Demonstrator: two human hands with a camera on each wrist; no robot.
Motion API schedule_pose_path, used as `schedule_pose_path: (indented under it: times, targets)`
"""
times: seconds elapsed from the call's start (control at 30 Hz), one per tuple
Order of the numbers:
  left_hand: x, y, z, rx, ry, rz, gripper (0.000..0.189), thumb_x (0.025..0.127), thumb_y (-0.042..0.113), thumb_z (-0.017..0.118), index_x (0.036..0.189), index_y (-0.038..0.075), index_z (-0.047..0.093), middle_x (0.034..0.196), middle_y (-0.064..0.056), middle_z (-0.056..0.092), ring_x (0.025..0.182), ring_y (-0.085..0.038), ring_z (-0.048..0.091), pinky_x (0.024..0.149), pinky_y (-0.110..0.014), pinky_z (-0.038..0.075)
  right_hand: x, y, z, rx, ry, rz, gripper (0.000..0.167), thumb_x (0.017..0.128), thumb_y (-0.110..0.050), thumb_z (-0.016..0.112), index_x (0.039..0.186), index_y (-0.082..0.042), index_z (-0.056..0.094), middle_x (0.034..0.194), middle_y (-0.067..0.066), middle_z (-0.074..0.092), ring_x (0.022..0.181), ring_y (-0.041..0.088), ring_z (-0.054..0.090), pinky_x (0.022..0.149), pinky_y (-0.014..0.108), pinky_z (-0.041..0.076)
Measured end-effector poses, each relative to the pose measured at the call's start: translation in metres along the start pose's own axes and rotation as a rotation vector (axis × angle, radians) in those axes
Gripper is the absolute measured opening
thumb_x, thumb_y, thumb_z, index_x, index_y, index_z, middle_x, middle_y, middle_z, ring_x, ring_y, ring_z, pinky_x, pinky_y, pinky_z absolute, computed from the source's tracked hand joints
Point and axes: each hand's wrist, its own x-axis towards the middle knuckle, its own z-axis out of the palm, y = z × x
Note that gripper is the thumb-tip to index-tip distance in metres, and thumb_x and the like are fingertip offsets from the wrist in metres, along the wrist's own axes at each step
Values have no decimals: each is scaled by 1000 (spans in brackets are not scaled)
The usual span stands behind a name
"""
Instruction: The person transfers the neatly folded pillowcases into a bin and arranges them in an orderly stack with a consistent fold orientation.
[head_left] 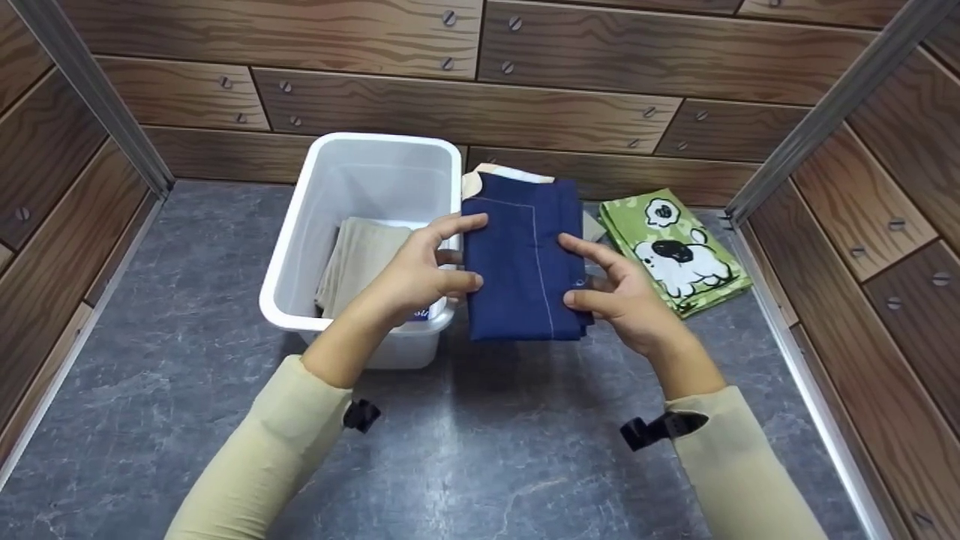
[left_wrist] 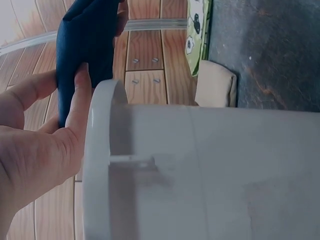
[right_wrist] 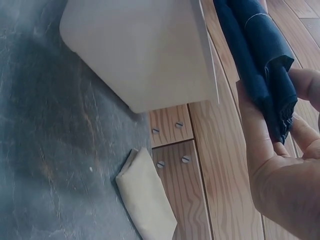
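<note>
Both hands hold a folded navy cloth (head_left: 506, 262) with pale stitched lines, lifted above the floor just right of the white bin (head_left: 375, 184). My left hand (head_left: 409, 270) grips its left edge, thumb and forefinger on the upper face, beside the bin's right rim. My right hand (head_left: 626, 296) pinches the opposite edge. In the right wrist view the cloth (right_wrist: 255, 55) shows several thick folded layers between thumb and fingers. A cream and orange patterned piece (head_left: 517, 173) shows beyond its far edge. Inside the bin lies a folded beige cloth (head_left: 367, 247), partly hidden by my left hand.
A green folded cloth with a dog print (head_left: 679, 255) lies on the grey floor (head_left: 525, 465) at the right. Another beige folded cloth (right_wrist: 145, 195) lies on the floor, mostly hidden in the head view. Wood-patterned walls (head_left: 375, 97) enclose the back and sides.
</note>
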Motion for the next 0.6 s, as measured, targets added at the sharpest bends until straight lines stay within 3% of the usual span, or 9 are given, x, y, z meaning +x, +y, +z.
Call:
schedule_pose_path:
  times: [0.17, 0.4, 0.6]
  targets:
    - [-3, 2, -7, 5, 4, 4, 77, 78, -15, 66, 148, 12, 47, 145, -8, 45, 114, -31, 63, 74, -41, 62, 5, -2, 7, 8, -3, -4, 78, 82, 16, 64, 152, -13, 42, 136, 21, 50, 111, 30, 65, 83, 46, 60]
    - [-8, 4, -17, -9, 8, 9, 78, 79, -17, 64, 150, 9, 44, 133, -22, 54, 109, -32, 65, 74, -40, 62, 11, -5, 16, 14, -31, -10, 78, 83, 16, 65, 152, -12, 43, 131, 22, 53, 111, 30, 65, 83, 45, 60]
    - [-14, 7, -25, 3, 15, 2, 78, 79, -17, 64, 149, 9, 44, 143, -15, 45, 114, -33, 62, 79, -42, 61, 16, -7, 23, 10, -59, -8, 78, 83, 14, 66, 152, -13, 42, 126, 26, 58, 108, 30, 67, 81, 44, 61]
